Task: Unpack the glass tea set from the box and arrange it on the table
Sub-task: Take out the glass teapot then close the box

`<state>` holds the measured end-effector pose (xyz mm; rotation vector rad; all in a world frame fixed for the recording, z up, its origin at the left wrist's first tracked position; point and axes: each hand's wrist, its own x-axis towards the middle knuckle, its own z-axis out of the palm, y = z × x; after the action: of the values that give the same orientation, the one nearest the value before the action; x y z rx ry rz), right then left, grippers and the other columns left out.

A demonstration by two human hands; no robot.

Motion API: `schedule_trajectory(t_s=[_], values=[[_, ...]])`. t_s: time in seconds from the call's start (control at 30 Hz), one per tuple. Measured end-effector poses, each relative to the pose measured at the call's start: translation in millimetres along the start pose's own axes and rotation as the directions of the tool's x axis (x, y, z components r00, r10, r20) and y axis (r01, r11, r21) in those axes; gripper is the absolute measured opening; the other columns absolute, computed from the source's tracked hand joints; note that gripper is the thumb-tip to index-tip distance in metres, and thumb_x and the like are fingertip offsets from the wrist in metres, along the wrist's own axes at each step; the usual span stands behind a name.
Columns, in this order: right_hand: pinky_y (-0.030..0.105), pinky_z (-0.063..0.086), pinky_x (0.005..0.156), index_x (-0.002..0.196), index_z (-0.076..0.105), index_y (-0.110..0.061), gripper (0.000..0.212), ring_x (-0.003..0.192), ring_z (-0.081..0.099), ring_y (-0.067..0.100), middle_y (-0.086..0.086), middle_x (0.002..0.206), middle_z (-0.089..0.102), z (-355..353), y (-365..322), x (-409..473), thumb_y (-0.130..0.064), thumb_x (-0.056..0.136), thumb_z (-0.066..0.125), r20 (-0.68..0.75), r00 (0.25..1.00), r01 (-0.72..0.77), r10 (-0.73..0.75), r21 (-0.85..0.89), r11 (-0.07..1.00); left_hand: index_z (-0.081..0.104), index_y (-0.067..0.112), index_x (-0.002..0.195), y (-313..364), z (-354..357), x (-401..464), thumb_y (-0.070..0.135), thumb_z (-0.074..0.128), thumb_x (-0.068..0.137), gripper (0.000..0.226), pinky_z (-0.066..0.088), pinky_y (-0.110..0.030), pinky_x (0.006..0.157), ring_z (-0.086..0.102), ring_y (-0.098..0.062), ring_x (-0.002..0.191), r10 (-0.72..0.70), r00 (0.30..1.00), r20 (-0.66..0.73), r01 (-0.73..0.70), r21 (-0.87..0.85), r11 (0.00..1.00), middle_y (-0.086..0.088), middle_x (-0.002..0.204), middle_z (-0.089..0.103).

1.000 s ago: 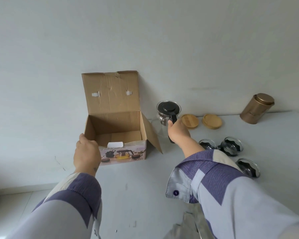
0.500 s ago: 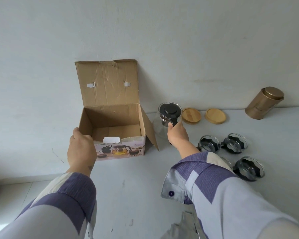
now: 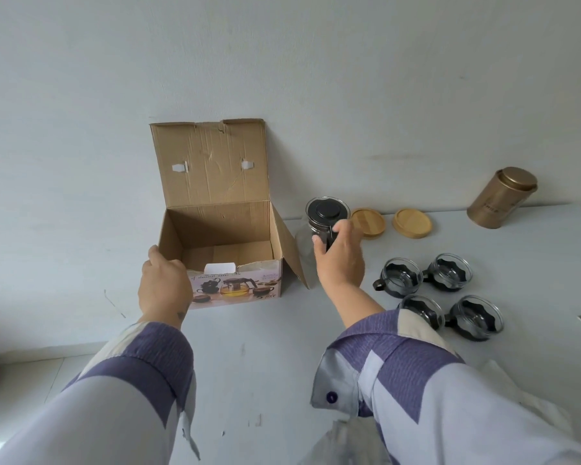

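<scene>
Hands: left [image 3: 163, 285] grips box [image 3: 235, 290] | right [image 3: 341, 260] grips, hides teapot [image 3: 326, 216] handle

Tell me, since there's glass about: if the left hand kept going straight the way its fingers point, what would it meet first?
Probably only the cardboard box itself: the left hand already grips its front left corner, fingers aimed into the open, seemingly empty interior. The glass teapot stands off to the right.

The open brown cardboard box [image 3: 235, 250], its front left corner under the left hand [image 3: 163, 285], carries a printed front panel with a line that seems to read "of classical water"; the rest is too small. Lettering on the gold cylindrical metal tin [image 3: 500, 199], well right of the right hand [image 3: 341, 260], is illegible.
</scene>
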<state>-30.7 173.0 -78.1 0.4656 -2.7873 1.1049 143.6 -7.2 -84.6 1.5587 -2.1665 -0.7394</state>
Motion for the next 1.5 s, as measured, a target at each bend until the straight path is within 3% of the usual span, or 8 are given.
schedule_trajectory(t_s=[0.23, 0.5, 0.63, 0.7, 0.83, 0.93, 1.13, 1.5], values=[[0.036, 0.039, 0.101, 0.142, 0.038, -0.034, 0.047, 0.128, 0.048, 0.024, 0.001, 0.141, 0.051, 23, -30, -28, -0.05, 0.098, 0.032, 0.508, 0.861, -0.091, -0.034, 0.218, 0.972, 0.026, 0.005, 0.142, -1, -7, -1, 0.014, 0.027, 0.098, 0.045, 0.042, -0.049, 0.088, 0.051, -0.042, 0.11, -0.009, 0.999, 0.036, 0.008, 0.026, 1.0, -0.023, 0.132, 0.047], [0.04, 0.042, 0.101, 0.137, 0.041, -0.027, 0.052, 0.122, 0.049, 0.03, 0.007, 0.136, 0.052, 44, -54, -52, -0.055, 0.097, 0.023, 0.59, 0.803, -0.256, 0.085, 0.212, 0.943, 0.028, -0.001, 0.143, -27, -37, 0, 0.007, 0.03, 0.097, 0.047, 0.038, -0.05, 0.094, 0.046, -0.042, 0.117, -0.007, 0.999, 0.036, 0.005, 0.065, 0.998, -0.024, 0.138, 0.042], [0.048, 0.042, 0.094, 0.138, 0.036, -0.026, 0.077, 0.123, 0.045, 0.035, 0.008, 0.14, 0.042, 51, -61, -56, -0.076, 0.08, 0.037, 0.709, 0.617, -0.641, 0.341, 0.202, 0.74, 0.021, 0.005, 0.147, -37, -39, 3, 0.007, 0.033, 0.095, 0.054, 0.041, -0.049, 0.094, 0.048, -0.04, 0.115, -0.01, 0.999, 0.041, 0.009, 0.039, 0.999, -0.022, 0.137, 0.042], [0.039, 0.043, 0.087, 0.135, 0.042, -0.014, 0.081, 0.112, 0.05, 0.028, 0.006, 0.132, 0.05, 51, -60, -52, -0.069, 0.077, 0.055, 0.679, 0.645, -0.686, 0.35, 0.314, 0.657, 0.018, 0.01, 0.148, -38, -37, 5, 0.011, 0.031, 0.095, 0.055, 0.041, -0.048, 0.093, 0.049, -0.039, 0.114, -0.029, 0.999, 0.038, 0.029, 0.005, 1.0, -0.021, 0.137, 0.043], [0.03, 0.04, 0.073, 0.099, 0.061, -0.012, 0.052, 0.091, 0.051, 0.022, 0.001, 0.096, 0.056, 46, -55, -44, -0.059, 0.077, 0.066, 0.519, 0.793, -0.539, 0.318, 0.356, 0.763, 0.02, 0.01, 0.147, -36, -34, 6, 0.014, 0.028, 0.096, 0.052, 0.039, -0.049, 0.093, 0.048, -0.039, 0.115, -0.041, 0.999, 0.032, 0.042, -0.023, 0.999, -0.021, 0.136, 0.044], [0.028, 0.033, 0.052, 0.064, 0.044, -0.019, 0.05, 0.075, 0.051, 0.024, -0.003, 0.071, 0.052, 44, -57, -45, -0.065, 0.077, 0.06, 0.422, 0.872, -0.371, 0.249, 0.237, 0.898, 0.021, 0.01, 0.146, -36, -33, 7, 0.015, 0.027, 0.097, 0.05, 0.042, -0.05, 0.093, 0.049, -0.039, 0.114, -0.044, 0.999, 0.029, 0.045, -0.031, 0.999, -0.021, 0.135, 0.046], [0.033, 0.044, 0.086, 0.125, 0.06, -0.014, 0.056, 0.115, 0.056, 0.024, 0.003, 0.124, 0.062, 35, -53, -53, -0.056, 0.091, 0.043, 0.269, 0.955, -0.143, 0.126, 0.046, 0.989, 0.021, 0.01, 0.146, -39, -36, 11, 0.015, 0.026, 0.098, 0.049, 0.041, -0.05, 0.094, 0.048, -0.04, 0.115, -0.051, 0.998, 0.03, 0.052, -0.026, 0.998, -0.021, 0.136, 0.045], [0.037, 0.047, 0.093, 0.106, 0.069, -0.008, 0.022, 0.109, 0.059, 0.027, 0.008, 0.119, 0.066, 30, -44, -52, -0.019, 0.093, 0.056, 0.063, 0.956, 0.293, -0.288, -0.098, 0.951, 0.018, 0.012, 0.148, -35, -35, 7, 0.015, 0.027, 0.099, 0.05, 0.04, -0.05, 0.095, 0.047, -0.039, 0.119, -0.047, 0.998, 0.044, 0.049, -0.024, 0.999, -0.02, 0.14, 0.042]])
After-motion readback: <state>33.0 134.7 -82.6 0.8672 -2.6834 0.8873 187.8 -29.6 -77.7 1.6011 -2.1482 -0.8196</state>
